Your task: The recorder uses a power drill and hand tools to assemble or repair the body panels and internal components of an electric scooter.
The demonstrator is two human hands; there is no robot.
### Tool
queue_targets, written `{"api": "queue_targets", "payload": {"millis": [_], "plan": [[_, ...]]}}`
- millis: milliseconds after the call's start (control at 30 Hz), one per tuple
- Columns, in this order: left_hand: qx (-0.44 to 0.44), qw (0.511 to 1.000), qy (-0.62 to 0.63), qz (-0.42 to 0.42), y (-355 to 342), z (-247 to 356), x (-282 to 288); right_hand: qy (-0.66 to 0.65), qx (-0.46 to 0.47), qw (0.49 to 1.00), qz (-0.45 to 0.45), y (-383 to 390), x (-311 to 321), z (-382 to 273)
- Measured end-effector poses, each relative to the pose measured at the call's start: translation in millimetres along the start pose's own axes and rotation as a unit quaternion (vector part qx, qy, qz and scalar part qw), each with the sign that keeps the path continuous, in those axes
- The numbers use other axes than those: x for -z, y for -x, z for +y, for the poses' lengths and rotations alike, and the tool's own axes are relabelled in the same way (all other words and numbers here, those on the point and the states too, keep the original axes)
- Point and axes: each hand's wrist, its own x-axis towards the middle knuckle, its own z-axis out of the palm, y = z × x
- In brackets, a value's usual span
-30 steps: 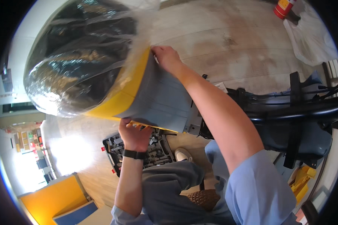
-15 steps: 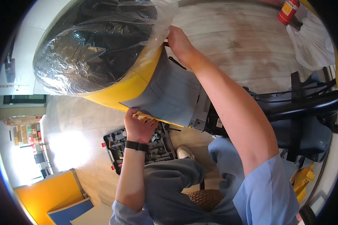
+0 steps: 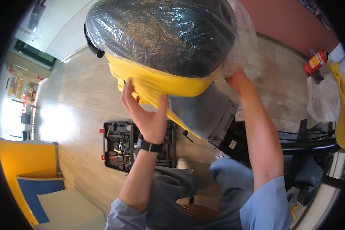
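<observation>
A black seat point(image 3: 172, 36) under crinkled clear plastic film sits on a yellow body panel point(image 3: 161, 78) with a grey lower panel point(image 3: 193, 109), like the rear of a scooter. My left hand point(image 3: 147, 119) is beside the yellow panel's near left side, slightly blurred, with thumb and fingers spread and nothing visible between them. Whether its fingertips touch the panel is unclear. My right hand point(image 3: 239, 80) is at the right end of the seat, by the loose plastic film point(image 3: 243, 46). The film and the panel's edge hide its fingers, so its grip does not show.
On the floor lies an open black tool case point(image 3: 117, 147) with several tools. A black tube point(image 3: 306, 147) and cables run at the right. Farther off are a red fire extinguisher point(image 3: 315, 63) and a white plastic bag point(image 3: 326, 101). Yellow and blue boards point(image 3: 38, 195) lean at lower left.
The seat and yellow panel appear farther right, with the view shifted. My left hand has come off the grey panel's lower edge and spread its fingers. My right hand is lower at the film.
</observation>
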Motion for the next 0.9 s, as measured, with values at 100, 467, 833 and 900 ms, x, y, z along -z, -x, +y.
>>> {"api": "queue_targets", "payload": {"millis": [100,467,833,900], "plan": [[-0.194,0.969,-0.133,-0.068,16.6,32.7,-14.5,-0.087,0.014,0.993,0.075,1.7,-4.8,-15.7],[-0.668,0.572,-0.436,-0.193,-17.0,48.0,-37.7,-0.122,0.043,0.977,0.168,-12.0,2.4,-21.1],[-0.748,0.479,-0.379,-0.260,-35.3,68.9,-48.4,0.057,0.051,0.988,0.136,-2.7,22.7,-52.2],[-0.747,0.461,-0.402,-0.262,-31.9,68.1,-53.0,0.059,0.045,0.988,0.133,-2.5,21.7,-43.4]]}}
